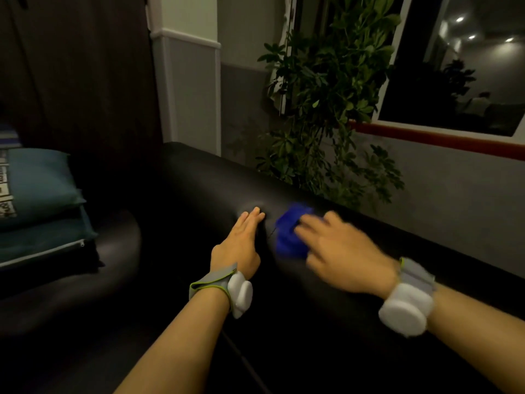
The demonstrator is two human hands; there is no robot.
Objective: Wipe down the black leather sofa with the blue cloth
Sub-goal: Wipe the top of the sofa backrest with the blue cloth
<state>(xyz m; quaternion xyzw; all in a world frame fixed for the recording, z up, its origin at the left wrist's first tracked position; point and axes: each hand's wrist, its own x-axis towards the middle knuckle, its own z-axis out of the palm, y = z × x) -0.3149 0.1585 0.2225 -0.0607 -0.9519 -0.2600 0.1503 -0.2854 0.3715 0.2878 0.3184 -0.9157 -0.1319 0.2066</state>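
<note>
Open run: I see bare black leather along the sofa (199, 177) backrest top, from the wall corner toward my hands. Blocked behind: potted plant (326, 109), leaves overhanging the back edge. Blocked left: stacked teal cushions (39, 191) on the seat. My left hand (241, 243) lies flat just beside the blue cloth (289, 231), narrowing passage there.
</note>
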